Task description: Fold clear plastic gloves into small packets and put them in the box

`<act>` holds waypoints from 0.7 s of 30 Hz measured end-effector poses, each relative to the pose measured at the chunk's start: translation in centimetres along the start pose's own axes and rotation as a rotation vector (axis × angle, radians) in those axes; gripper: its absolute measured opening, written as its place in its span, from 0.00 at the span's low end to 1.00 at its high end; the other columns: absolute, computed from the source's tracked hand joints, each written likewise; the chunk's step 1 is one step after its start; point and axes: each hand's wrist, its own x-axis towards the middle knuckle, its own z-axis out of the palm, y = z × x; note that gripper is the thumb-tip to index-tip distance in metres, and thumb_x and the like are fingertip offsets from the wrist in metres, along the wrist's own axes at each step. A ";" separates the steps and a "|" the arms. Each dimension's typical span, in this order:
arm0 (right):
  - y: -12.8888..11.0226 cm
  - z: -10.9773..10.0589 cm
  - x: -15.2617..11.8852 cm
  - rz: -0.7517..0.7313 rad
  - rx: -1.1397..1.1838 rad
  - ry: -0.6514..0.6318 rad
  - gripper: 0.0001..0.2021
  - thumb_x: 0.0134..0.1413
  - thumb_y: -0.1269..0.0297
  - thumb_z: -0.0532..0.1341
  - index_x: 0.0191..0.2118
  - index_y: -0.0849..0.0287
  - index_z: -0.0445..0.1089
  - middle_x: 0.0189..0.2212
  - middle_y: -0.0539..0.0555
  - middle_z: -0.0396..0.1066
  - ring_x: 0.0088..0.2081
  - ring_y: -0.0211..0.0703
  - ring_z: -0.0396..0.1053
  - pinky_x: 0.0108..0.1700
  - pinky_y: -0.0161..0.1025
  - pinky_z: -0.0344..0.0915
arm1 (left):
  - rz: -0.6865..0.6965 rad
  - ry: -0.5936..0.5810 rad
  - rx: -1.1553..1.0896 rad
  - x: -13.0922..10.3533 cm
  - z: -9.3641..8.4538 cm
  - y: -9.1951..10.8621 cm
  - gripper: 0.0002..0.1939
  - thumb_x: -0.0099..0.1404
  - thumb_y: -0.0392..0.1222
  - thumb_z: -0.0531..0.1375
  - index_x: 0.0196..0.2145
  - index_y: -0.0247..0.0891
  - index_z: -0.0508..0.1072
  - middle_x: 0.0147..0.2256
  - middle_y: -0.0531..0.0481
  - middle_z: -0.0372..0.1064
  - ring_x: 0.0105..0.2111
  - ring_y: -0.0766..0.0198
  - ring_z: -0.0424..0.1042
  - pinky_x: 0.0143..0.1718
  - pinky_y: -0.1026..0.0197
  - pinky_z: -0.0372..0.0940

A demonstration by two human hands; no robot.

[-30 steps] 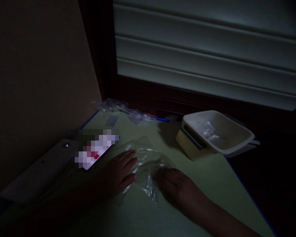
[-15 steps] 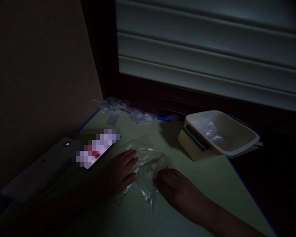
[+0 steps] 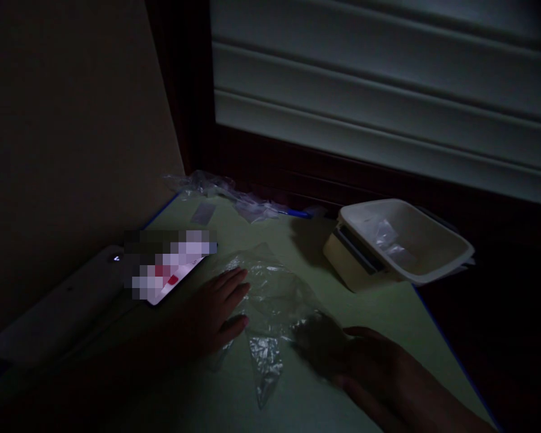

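Film (image 3: 282, 293), clear and crinkled, stretches rightward over the table (image 3: 369, 316) from under the flat, unclenched left hand (image 3: 219, 310) toward the blurred right hand (image 3: 379, 364), whose grip I can't make out!

We see a pale green table (image 3: 392, 310) with blue edges. The plastic sheet (image 3: 270, 288) at its middle is colourless, flecked with white glints. By the right edge, the tub (image 3: 342, 264) is cream with a whiter rim and a dark grey clip (image 3: 358, 249). Near the left edge, we find a screen (image 3: 180, 264) pale lilac with red patches, its picture blocked out in squares. Beyond the far edge, grey-green slats (image 3: 342, 90) run in darker-lined stripes above a deep brown frame (image 3: 261, 150).
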 end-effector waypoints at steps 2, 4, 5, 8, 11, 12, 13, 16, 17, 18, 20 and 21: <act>0.7 0.6 0.3 0.062 -0.004 0.084 0.14 0.62 0.69 0.51 0.45 0.57 0.72 0.40 0.58 0.77 0.39 0.43 0.76 0.38 0.37 0.74 | -0.009 -0.012 0.016 0.0 0.2 0.0 0.26 0.63 0.45 0.58 0.56 0.29 0.63 0.60 0.32 0.55 0.60 0.45 0.55 0.56 0.43 0.61; 1.6 1.8 0.8 0.086 -0.033 0.124 0.15 0.63 0.71 0.50 0.50 0.60 0.70 0.45 0.61 0.75 0.44 0.45 0.74 0.43 0.41 0.73 | -0.017 -0.015 0.020 -0.1 0.3 -0.1 0.30 0.61 0.47 0.60 0.56 0.27 0.63 0.60 0.31 0.54 0.60 0.43 0.54 0.56 0.42 0.60; 2.0 2.4 1.0 0.087 -0.052 0.119 0.16 0.63 0.70 0.50 0.53 0.62 0.67 0.49 0.63 0.72 0.49 0.47 0.71 0.48 0.43 0.71 | -0.019 -0.010 0.017 -0.1 0.4 -0.1 0.31 0.60 0.47 0.61 0.56 0.27 0.62 0.60 0.30 0.54 0.60 0.43 0.54 0.57 0.42 0.59; 3.1 4.2 0.9 0.090 -0.096 0.057 0.22 0.62 0.66 0.54 0.61 0.62 0.58 0.59 0.64 0.61 0.58 0.52 0.62 0.55 0.52 0.64 | -0.014 -0.004 0.001 -0.3 0.5 -0.2 0.35 0.58 0.47 0.62 0.59 0.27 0.59 0.61 0.30 0.51 0.61 0.42 0.52 0.58 0.41 0.57; 4.3 4.6 -0.4 0.108 -0.052 -0.018 0.26 0.61 0.61 0.57 0.63 0.57 0.55 0.63 0.63 0.54 0.62 0.53 0.55 0.57 0.55 0.61 | 0.000 -0.030 -0.011 -0.4 0.3 -0.1 0.36 0.58 0.47 0.62 0.59 0.29 0.58 0.62 0.31 0.49 0.62 0.42 0.50 0.58 0.40 0.55; 4.6 4.4 -0.9 0.126 -0.013 -0.048 0.26 0.61 0.60 0.57 0.63 0.55 0.55 0.63 0.61 0.53 0.63 0.53 0.53 0.57 0.54 0.62 | 0.001 -0.039 -0.013 -0.4 0.2 -0.1 0.36 0.58 0.48 0.62 0.60 0.29 0.58 0.62 0.31 0.49 0.62 0.42 0.49 0.59 0.40 0.55; 4.9 4.0 -1.4 0.150 0.026 -0.075 0.26 0.61 0.58 0.57 0.63 0.53 0.55 0.64 0.60 0.52 0.63 0.53 0.52 0.57 0.53 0.62 | -0.001 -0.046 -0.014 -0.4 0.1 -0.1 0.36 0.58 0.48 0.62 0.60 0.29 0.58 0.63 0.31 0.49 0.62 0.41 0.49 0.58 0.40 0.55; 5.4 2.6 -2.2 0.242 0.088 -0.124 0.24 0.62 0.56 0.55 0.62 0.52 0.57 0.63 0.57 0.56 0.62 0.51 0.56 0.57 0.52 0.63 | -0.019 -0.070 -0.006 -0.3 0.0 0.0 0.36 0.58 0.49 0.61 0.60 0.29 0.57 0.63 0.31 0.48 0.62 0.42 0.49 0.59 0.40 0.54; 5.3 2.3 -2.0 0.272 0.083 -0.122 0.23 0.63 0.57 0.53 0.62 0.52 0.57 0.62 0.57 0.57 0.61 0.50 0.57 0.57 0.53 0.62 | -0.026 -0.077 -0.003 -0.3 -0.1 0.0 0.36 0.58 0.48 0.61 0.60 0.29 0.58 0.63 0.32 0.48 0.62 0.42 0.49 0.59 0.40 0.54; 5.1 2.1 -1.7 0.293 0.069 -0.106 0.23 0.64 0.58 0.53 0.63 0.52 0.56 0.62 0.58 0.57 0.60 0.50 0.58 0.57 0.53 0.62 | -0.029 -0.082 -0.002 -0.2 -0.1 0.0 0.36 0.58 0.48 0.61 0.60 0.29 0.58 0.63 0.32 0.48 0.62 0.42 0.49 0.59 0.40 0.54; 4.3 2.3 -0.9 0.283 0.025 -0.047 0.23 0.64 0.61 0.52 0.63 0.52 0.55 0.63 0.58 0.55 0.61 0.51 0.56 0.57 0.54 0.61 | -0.030 -0.081 -0.001 -0.2 0.0 0.0 0.36 0.58 0.49 0.61 0.60 0.29 0.58 0.63 0.32 0.48 0.62 0.42 0.49 0.59 0.40 0.54; 3.8 2.6 -0.4 0.248 0.003 -0.017 0.24 0.64 0.62 0.53 0.64 0.52 0.53 0.64 0.58 0.53 0.62 0.52 0.54 0.58 0.55 0.60 | -0.027 -0.076 0.001 -0.2 0.1 -0.1 0.36 0.58 0.50 0.61 0.60 0.29 0.58 0.63 0.32 0.48 0.62 0.42 0.49 0.59 0.40 0.54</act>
